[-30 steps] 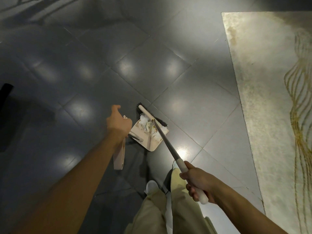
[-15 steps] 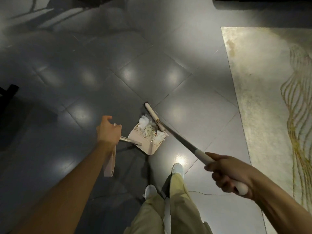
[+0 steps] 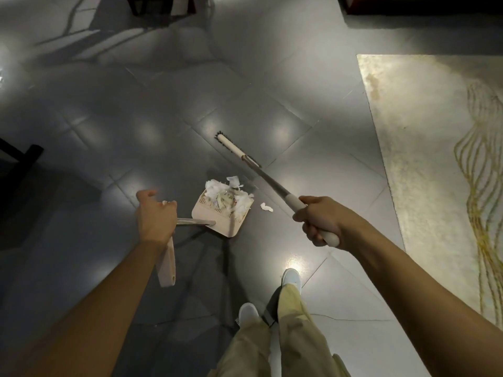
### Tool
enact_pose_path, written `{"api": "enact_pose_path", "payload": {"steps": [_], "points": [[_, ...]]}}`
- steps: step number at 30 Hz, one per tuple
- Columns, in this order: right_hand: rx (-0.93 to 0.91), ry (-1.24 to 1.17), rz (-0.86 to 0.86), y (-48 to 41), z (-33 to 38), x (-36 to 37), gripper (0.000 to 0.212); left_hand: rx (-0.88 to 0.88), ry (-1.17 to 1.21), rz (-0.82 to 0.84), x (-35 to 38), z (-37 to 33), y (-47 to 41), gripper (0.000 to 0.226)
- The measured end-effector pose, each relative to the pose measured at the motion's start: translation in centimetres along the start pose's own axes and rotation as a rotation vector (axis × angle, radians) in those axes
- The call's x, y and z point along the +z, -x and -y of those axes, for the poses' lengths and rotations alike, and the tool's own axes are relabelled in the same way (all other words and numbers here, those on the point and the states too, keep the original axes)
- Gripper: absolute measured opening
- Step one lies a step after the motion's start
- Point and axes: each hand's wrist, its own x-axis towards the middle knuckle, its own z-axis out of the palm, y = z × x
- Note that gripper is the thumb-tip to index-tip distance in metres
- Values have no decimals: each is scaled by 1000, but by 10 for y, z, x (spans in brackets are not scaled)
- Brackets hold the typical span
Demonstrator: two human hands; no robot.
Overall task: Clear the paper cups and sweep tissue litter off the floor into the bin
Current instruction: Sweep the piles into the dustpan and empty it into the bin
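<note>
1. The left hand (image 3: 156,216) has its fingers curled round the top of the dustpan's pink handle (image 3: 166,263). The thumb sticks up clear of it, and the handle hangs past the wrist toward six o'clock.
2. The right hand (image 3: 321,221) is wrapped tight round the white grip of the broom (image 3: 272,183). The shaft runs off toward ten o'clock to the broom head (image 3: 231,145), which is down on the grey tiled floor (image 3: 136,104).
3. The dustpan (image 3: 206,213) is at three o'clock of the left hand, joined to it by a metal rod (image 3: 194,221), and lies between the two hands. I cannot tell whether it rests on the tiles or hangs just above them.
4. Tissue litter (image 3: 239,204) is heaped in the pan, spilling over its far lip toward twelve o'clock.
5. One loose scrap (image 3: 266,207) lies on the floor just beside the pan at three o'clock, apart from the broom.
6. White shoes (image 3: 291,277) and khaki trousers (image 3: 294,336) stand at six o'clock. A pale rug (image 3: 422,131) lies well off at three o'clock.
</note>
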Motion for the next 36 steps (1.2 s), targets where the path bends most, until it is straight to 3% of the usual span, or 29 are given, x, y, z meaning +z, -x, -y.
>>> {"api": "enact_pose_path", "payload": {"steps": [10, 13, 20, 24, 27, 31, 36], "points": [[23, 235, -65, -78, 5, 6, 23, 13, -43, -41, -27, 14, -14, 52], [40, 354, -55, -103, -6, 15, 31, 59, -59, -56, -29, 15, -16, 44], [136, 597, 98, -98, -24, 28, 19, -57, 7, -27, -12, 24, -28, 41], [145, 774, 136, -76, -21, 13, 23, -56, 29, -6, -9, 22, -30, 40], [228, 740, 206, -54, -14, 1, 28, -42, -3, -9, -7, 11, -31, 37], [328, 517, 222, -30, 1, -28, 32, -67, -38, -1, -6, 0, -30, 39], [275, 410, 152, -3, 4, -52, 31, -53, -120, 38, -19, 5, -30, 40]]}}
